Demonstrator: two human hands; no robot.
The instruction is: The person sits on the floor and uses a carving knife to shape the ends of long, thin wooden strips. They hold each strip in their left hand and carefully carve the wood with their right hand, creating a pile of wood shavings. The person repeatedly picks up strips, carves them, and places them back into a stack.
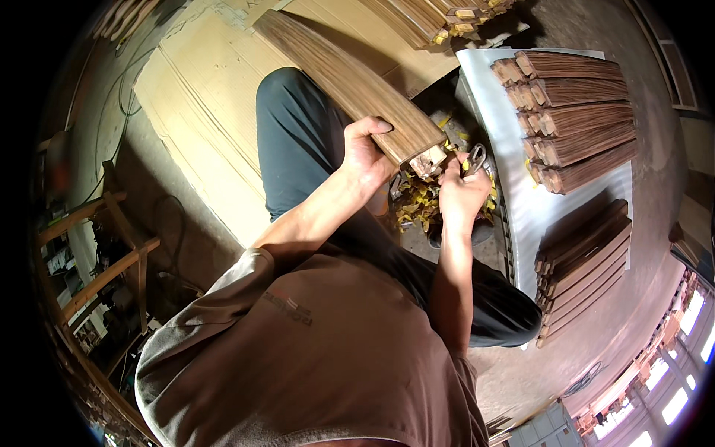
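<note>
Left hand (366, 153): grip clamped on the long wooden board (350, 82), close to its near end, thumb on the upper face
Board: slanting past the person's bent left knee (292, 100), its pale, rough end by the right hand
Right hand (463, 195): grip closed around a small metal tool (477, 158), just beside that end; from here I can't tell its kind
Ground below: yellow scraps (418, 205) in a heap, cardboard (194, 97) to the left
White sheet (488, 97): over on the right, carrying dark brown wooden pieces (581, 112) in rows
</note>
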